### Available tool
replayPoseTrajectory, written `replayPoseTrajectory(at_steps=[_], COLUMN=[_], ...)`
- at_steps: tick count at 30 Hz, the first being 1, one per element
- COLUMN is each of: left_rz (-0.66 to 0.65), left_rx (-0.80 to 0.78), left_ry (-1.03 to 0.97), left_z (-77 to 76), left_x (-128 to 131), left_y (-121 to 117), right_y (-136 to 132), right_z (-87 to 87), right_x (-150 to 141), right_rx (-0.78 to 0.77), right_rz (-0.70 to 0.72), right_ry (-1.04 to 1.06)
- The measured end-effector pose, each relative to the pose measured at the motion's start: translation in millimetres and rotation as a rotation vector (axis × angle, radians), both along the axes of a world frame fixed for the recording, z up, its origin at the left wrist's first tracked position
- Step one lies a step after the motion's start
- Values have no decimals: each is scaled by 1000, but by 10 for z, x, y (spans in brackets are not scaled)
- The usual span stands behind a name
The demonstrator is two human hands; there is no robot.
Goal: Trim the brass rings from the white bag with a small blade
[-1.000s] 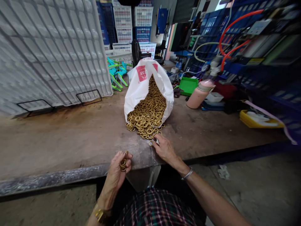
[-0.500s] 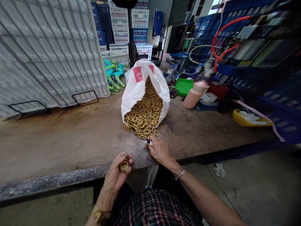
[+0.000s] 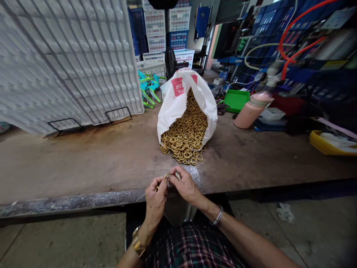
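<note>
Over the table's front edge my two hands meet at a brass ring [image 3: 167, 176]. My left hand [image 3: 156, 199] is closed, pinching the ring at its fingertips, with more brass curled in its fingers. My right hand [image 3: 185, 186] is closed too, its fingertips touching that ring; a small pale tool [image 3: 177, 175], its kind unclear, shows between the fingers. Just beyond lies a heap of brass rings [image 3: 185, 139], spilling out of a white plastic bag [image 3: 171, 108] with red print that rests on its side.
The wooden table [image 3: 83, 163] has a plastic-wrapped front edge. White padded sheets [image 3: 83, 56] stand on black wire stands at left. To the right are a pink bottle [image 3: 249, 111], a green tray [image 3: 237, 100] and a yellow tray [image 3: 323, 145]. Crates [image 3: 154, 22] are stacked behind.
My right hand has drawn back from the heap's edge to my left hand. My left hand has risen toward it, and a ring now sits between their fingertips. The view has turned left.
</note>
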State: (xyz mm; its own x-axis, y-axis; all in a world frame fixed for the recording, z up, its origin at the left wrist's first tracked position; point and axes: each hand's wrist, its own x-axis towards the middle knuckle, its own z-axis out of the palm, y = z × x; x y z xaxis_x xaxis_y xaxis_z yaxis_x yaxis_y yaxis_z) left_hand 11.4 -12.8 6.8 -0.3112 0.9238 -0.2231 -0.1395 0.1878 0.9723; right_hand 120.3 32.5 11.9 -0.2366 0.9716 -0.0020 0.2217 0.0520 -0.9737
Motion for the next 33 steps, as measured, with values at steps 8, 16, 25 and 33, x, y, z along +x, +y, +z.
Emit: replayPoseTrajectory(at_steps=[8,16,25,33], left_rz=[-47,-208,-232,-209], left_rx=[174,-89,-81,-70], left_ry=[280,-70,-285,-344], left_z=[24,42,-10,2], left_x=[-32,-62,-64,-59], left_y=[-24,-47,-58,-53], right_y=[30,4,1,25], right_z=[11,6,8,-19], right_x=[21,2,29,36], right_rx=[-51,3,-20,25], right_rz=[52,72,126,81], right_ry=[-95,-155,-40,-122])
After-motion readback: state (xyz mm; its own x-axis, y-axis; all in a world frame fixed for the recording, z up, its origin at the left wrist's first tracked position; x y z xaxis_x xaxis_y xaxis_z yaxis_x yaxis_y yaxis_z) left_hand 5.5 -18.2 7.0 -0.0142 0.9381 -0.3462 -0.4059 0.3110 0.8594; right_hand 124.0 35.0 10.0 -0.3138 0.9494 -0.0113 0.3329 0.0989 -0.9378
